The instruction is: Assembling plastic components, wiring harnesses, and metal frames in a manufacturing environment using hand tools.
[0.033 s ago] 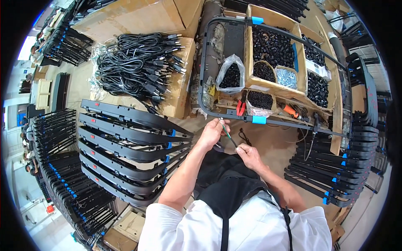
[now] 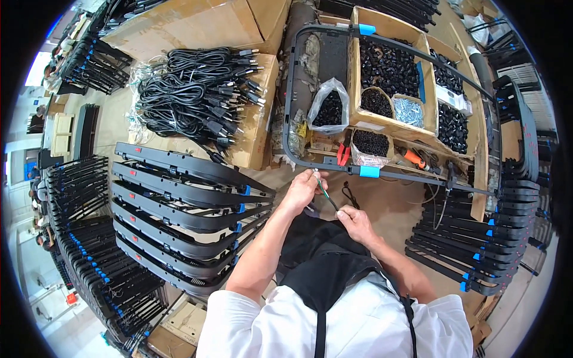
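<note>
Little has been shifted: the cable point(image 2: 330, 200) is gripped by left hand point(image 2: 303, 190) and right hand point(image 2: 356, 223) — tip not clearly seen — before the near edge of the frame point(image 2: 290, 89) crossing the parts box point(image 2: 354, 77).

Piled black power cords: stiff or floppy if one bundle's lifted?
Black power cords look floppy: they're looped tightly. Lifting one bundle would probably snag others, since they overlap. Its plugs may dangle, as they stick out at one end.

The cable point(image 2: 332, 201) looks like plastic (smooth-sheathed).
</note>
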Tool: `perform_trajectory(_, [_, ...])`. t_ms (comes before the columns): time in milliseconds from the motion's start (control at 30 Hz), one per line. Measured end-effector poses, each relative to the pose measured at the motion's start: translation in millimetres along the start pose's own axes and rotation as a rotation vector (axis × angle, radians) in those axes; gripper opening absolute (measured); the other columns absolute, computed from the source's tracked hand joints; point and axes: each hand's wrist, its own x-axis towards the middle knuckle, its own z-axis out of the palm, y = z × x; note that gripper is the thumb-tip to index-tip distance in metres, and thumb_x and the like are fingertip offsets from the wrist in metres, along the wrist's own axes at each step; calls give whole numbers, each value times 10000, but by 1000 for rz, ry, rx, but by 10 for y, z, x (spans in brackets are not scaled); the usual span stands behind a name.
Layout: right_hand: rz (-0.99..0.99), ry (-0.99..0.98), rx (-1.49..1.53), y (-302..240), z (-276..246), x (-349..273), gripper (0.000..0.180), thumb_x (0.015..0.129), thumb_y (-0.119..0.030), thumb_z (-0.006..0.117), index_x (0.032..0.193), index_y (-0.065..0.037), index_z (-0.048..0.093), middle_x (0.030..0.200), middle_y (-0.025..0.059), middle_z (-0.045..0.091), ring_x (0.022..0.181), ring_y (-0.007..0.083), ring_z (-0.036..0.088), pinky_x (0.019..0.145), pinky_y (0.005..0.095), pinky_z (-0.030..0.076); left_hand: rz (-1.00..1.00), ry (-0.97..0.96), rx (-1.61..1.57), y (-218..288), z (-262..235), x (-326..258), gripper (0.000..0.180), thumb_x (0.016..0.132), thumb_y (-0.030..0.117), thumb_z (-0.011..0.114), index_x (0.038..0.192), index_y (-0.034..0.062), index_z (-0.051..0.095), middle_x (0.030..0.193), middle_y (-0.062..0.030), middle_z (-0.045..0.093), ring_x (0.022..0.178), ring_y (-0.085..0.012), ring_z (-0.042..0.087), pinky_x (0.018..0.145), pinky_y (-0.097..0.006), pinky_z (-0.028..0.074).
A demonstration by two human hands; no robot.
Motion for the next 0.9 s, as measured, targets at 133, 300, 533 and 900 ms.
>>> perform_trajectory(133, [-44, -3, 29, -67, 47, 38, 362, 1082, -351, 579, 1030, -18, 711, 873, 176, 694, 828, 356, 682, 779, 425, 534, -53, -72, -11, 3, -177, 37, 357, 1156, 238, 452, 1321, -4, 655, 947, -31, 697, 879, -132, 639, 825, -310, 534])
perform_trajectory(300, [0, -43, 65, -209, 87, 46, 365, 1086, -356, 586, 1032, -21, 720, 875, 153, 704, 826, 302, 684, 786, 420, 532, -128, -180, 60, 94, -292, 54, 339, 1143, 218, 501, 1332, 0, 680, 920, -5, 685, 817, -101, 585, 770, -280, 510])
perform_trajectory(533, [81, -52, 129, -125, 173, 26, 362, 1095, -348, 584, 1045, -22, 734, 828, 101, 681, 793, 204, 628, 758, 376, 511, -113, -18, -115, 8, -199, 8, 293, 1115, 277, 612, 1241, 31, 713, 947, -12, 749, 802, -97, 627, 771, -261, 512])
perform_trajectory(900, [156, -12, 260, -227, 133, 10, 357, 1091, -342, 591, 1060, -18, 738, 829, 59, 686, 793, 166, 620, 755, 350, 507, -96, 55, -339, -59, -26, -35, 265, 1127, 278, 596, 1168, 32, 687, 1006, -37, 780, 769, -98, 627, 730, -256, 496])
